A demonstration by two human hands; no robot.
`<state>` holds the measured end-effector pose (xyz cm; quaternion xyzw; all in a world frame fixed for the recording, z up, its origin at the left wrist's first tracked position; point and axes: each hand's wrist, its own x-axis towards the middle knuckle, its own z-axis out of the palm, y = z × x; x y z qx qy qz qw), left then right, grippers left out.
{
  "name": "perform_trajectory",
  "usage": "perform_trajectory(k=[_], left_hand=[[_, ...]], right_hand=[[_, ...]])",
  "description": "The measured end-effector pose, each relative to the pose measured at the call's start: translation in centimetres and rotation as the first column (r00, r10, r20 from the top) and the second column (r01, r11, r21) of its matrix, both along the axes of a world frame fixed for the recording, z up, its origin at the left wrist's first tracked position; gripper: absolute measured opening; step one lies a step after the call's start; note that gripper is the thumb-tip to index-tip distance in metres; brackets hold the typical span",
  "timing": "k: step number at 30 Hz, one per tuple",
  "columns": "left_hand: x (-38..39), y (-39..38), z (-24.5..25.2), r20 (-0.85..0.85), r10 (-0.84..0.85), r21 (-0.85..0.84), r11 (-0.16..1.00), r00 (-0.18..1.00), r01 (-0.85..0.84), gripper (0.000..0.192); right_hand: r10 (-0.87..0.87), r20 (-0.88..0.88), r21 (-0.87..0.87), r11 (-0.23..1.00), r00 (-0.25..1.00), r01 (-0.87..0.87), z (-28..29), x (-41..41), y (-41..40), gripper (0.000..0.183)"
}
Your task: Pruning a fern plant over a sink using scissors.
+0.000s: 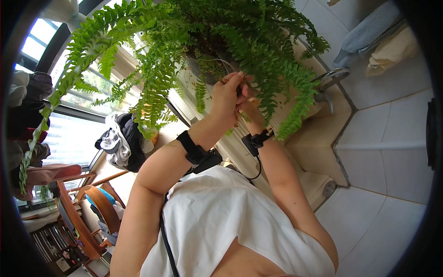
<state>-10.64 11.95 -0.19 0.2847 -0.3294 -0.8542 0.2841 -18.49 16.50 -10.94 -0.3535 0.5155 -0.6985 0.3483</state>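
Note:
A large potted fern (145, 65) with long arching green fronds fills the top of the view. Its grey pot (199, 71) shows only in part beneath the leaves. Just below the pot rim, my left hand (226, 91) pinches a thin fern stem between thumb and fingers. My right hand (252, 109) is close against it, fingers curled, partly hidden by the left hand and hanging fronds. Small green and brownish fern leaf bits (245, 116) stick out from the right hand. Black straps with small devices circle both my forearms.
A cream ledge (304, 152) runs beneath the fern, with a metal fitting (332, 78) on it. Towels (370, 31) hang at the upper right near white tiles (363, 166). Caps (121, 142), a wooden chair (100, 204) and a window (69, 135) are on the left.

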Motion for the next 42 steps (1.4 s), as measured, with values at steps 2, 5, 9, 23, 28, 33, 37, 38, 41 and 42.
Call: perform_trajectory(k=[2,5,9,23,28,33,37,38,41,42], left_hand=[[0.2,0.3,0.4,0.013,-0.020,-0.002,1.000,1.000,0.020,0.019],[0.8,0.8,0.8,0.081,-0.101,-0.053,0.993,0.992,0.106,0.019],[3.5,2.0,1.3,0.254,-0.151,-0.365,0.900,0.955,0.239,0.019],[19.3,1.0,7.2,0.005,0.650,-0.858,0.393,0.760,-0.331,0.013],[23.8,1.9,11.3,-0.211,0.516,-0.848,0.325,0.830,-0.419,0.025],[19.4,0.9,8.2,0.168,0.472,-0.915,0.402,0.865,-0.042,0.022],[11.4,-1.1,8.8,0.334,0.556,-0.939,0.125,0.761,0.321,0.022],[10.2,-2.1,8.7,0.337,0.557,-0.938,0.124,0.759,0.325,0.022],[8.6,-5.3,7.0,0.155,0.685,-0.936,-0.129,0.712,0.327,0.022],[8.1,-6.6,5.9,0.196,0.699,-0.917,-0.118,0.687,0.381,0.024]], right_hand=[[-0.002,-0.088,0.034,0.999,0.996,0.005,-0.4,-0.4,0.5,0.033],[-0.030,-0.257,0.109,0.992,0.966,0.060,-1.4,-1.4,1.6,0.037],[-0.034,-0.276,0.195,0.977,0.961,0.090,-3.3,-2.6,2.7,0.043],[0.011,-0.791,0.209,0.944,0.612,0.254,-0.2,-0.7,9.2,0.032],[0.378,-0.798,0.509,0.840,0.469,0.188,1.4,0.2,12.3,0.042],[0.512,-0.600,0.534,0.828,0.614,-0.168,6.0,2.7,13.6,0.038],[0.541,-0.458,0.449,0.826,0.706,-0.342,7.8,4.0,14.1,0.043],[0.565,-0.319,0.491,0.785,0.761,-0.377,9.4,4.3,14.0,0.044],[0.556,-0.288,0.403,0.809,0.780,-0.428,10.3,4.6,14.6,0.044],[0.546,-0.282,0.403,0.814,0.789,-0.419,10.4,4.7,15.0,0.044]])
